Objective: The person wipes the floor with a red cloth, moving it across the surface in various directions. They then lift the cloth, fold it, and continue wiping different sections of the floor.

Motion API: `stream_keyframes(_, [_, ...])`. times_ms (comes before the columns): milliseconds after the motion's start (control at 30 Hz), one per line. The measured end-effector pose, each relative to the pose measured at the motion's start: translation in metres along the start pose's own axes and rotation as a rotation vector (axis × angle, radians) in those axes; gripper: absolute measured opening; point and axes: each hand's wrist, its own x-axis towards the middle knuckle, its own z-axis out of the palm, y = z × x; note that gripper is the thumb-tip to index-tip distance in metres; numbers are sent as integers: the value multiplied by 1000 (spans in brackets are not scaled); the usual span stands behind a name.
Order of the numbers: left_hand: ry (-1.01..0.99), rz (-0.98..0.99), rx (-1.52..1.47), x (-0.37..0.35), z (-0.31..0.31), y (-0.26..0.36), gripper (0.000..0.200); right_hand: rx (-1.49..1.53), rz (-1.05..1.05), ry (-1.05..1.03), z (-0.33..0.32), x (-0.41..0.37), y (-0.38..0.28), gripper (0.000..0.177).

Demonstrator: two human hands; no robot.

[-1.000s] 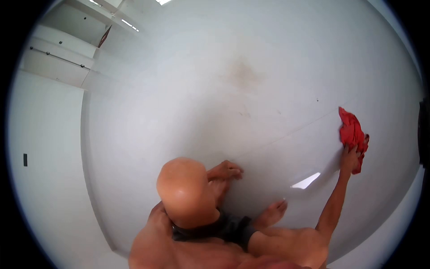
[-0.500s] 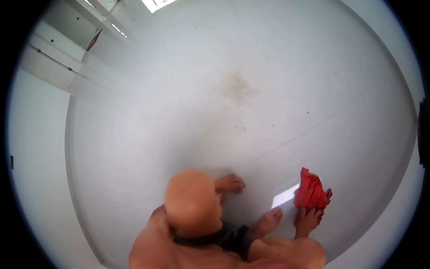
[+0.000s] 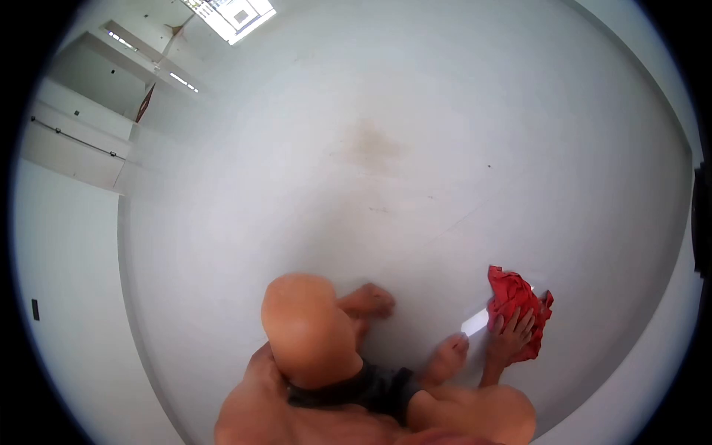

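Observation:
My right hand (image 3: 512, 335) lies flat on a crumpled red cloth (image 3: 512, 293) at the lower right, its fingers spread over the fabric. The cloth rests on the pale floor (image 3: 445, 126), with folds sticking out above and to the right of the hand. Beyond my raised left knee (image 3: 308, 326), what looks like my left hand (image 3: 373, 300) shows low over the floor. Its fingers are blurred and partly hidden, and no object shows in it.
My bare right foot (image 3: 449, 356) is left of the cloth, near a bright reflection (image 3: 475, 323). A brownish stain (image 3: 371, 144) and small dark specks mark the floor ahead. Walls border both sides, with a bright opening (image 3: 237, 18) at the top left.
My right hand has moved slightly up and farther onto the red cloth, which is spread a little differently. The view has shifted, showing more of the bright opening.

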Motion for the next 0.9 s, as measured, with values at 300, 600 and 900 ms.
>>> stream_keyframes(300, [-9, -96, 26, 64, -24, 32, 34, 3, 165, -21, 30, -6, 18, 62])
stream_keyframes(600, [-82, -233, -118, 197, -89, 83, 34, -150, 408, -11, 78, 129, 90, 53])
stream_keyframes(900, [-63, -179, -157, 282, -124, 76, 39, 38, 598, 41, 189, 439, 165, 58])
